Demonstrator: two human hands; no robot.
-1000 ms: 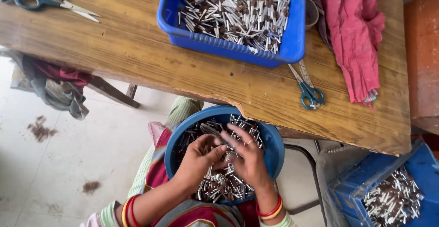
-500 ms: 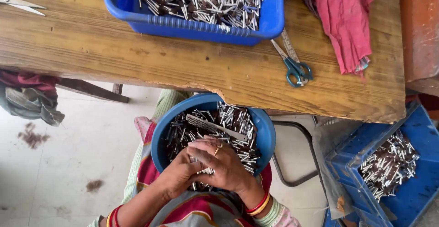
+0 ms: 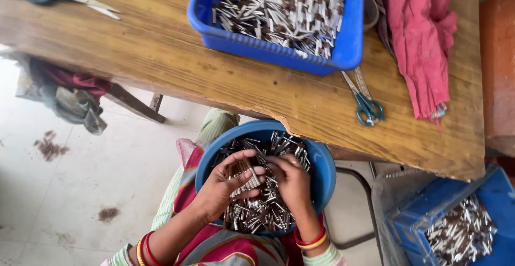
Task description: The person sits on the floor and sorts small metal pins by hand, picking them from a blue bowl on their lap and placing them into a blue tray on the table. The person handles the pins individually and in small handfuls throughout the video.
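Down on the lap, both hands work in a round blue bowl of small metal sticks, the left hand clamped on a bundle, the right hand pinching its end, under the wooden table edge bearing a blue tray, teal scissors and a red cloth.

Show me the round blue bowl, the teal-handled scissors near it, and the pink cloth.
round blue bowl (image 3: 325, 172), head view, bare right rim
teal-handled scissors (image 3: 369, 108), head view, handle loops
pink cloth (image 3: 421, 35), head view, middle fold
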